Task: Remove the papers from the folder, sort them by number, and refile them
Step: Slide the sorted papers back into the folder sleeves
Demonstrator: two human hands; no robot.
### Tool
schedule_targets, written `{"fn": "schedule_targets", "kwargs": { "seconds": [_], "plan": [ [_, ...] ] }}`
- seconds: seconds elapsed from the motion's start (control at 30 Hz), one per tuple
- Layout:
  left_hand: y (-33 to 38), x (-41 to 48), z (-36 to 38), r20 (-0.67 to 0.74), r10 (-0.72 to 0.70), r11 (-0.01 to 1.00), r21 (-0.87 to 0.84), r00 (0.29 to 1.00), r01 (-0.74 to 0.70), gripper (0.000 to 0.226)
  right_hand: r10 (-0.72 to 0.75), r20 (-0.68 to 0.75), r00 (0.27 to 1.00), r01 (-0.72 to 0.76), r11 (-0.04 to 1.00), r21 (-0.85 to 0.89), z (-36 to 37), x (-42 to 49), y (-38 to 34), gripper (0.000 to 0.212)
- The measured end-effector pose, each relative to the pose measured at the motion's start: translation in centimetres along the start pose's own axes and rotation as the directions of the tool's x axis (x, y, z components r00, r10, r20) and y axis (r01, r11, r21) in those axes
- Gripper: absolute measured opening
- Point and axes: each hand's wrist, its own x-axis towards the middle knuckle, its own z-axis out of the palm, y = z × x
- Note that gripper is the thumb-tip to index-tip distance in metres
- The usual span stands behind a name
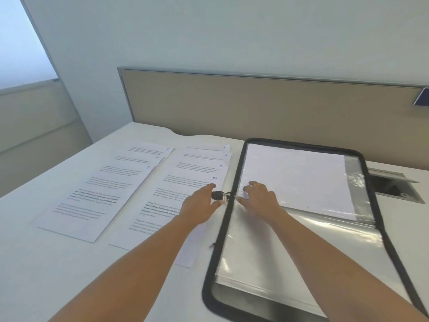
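Folder (243, 300) nearest, clear zip wallet with black edging, 4 o'clock on the table (34, 263). White sheets (294, 177) inside at its far end; near end looks empty. Slick, floppy plastic, light; best pinned flat and worked from the zip pull (219, 195) on its 9 o'clock edge. Left hand (199, 205): fingers straight, thumb and forefinger flank the pull, pinch unclear. Right hand (262, 198): fingers bent, tips on the clear cover, grip unclear. Numbered papers (185, 182) fanned in two columns at 10 o'clock; thin, will slide.
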Motion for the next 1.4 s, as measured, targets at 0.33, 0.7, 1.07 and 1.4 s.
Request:
{"fn": "schedule_targets", "kwargs": {
  "seconds": [0.33, 0.7, 1.07, 1.4],
  "plan": [
    [-10.3, 8.5, -4.0, 0.046, -0.005, 0.996, 0.093, 0.999, 0.001, 0.054, -0.047, 0.033, 0.998, 0.042, 0.987, 0.154, 2.1, 10.8, -8.5, 0.044],
    [-14.8, 16.5, -3.1, -0.01, 0.099, 0.978, 0.185, 0.995, -0.095, 0.045, 0.077, -0.046, 0.996, -0.072, 0.992, 0.102, 4.5, 18.8, -9.3, 0.061],
    [-15.2, 19.4, -0.6, 0.053, 0.116, 0.971, 0.202, 0.992, -0.125, 0.06, 0.491, 0.065, 0.869, -0.452, 0.733, 0.508, 1.2, 25.6, -6.6, 0.055],
    [-16.7, 19.2, -1.0, 0.041, 0.117, 0.97, 0.208, 0.992, -0.123, 0.06, 0.596, 0.202, 0.777, -0.49, 0.371, 0.788, -0.2, 27.6, -5.3, 0.024]
  ]
}}
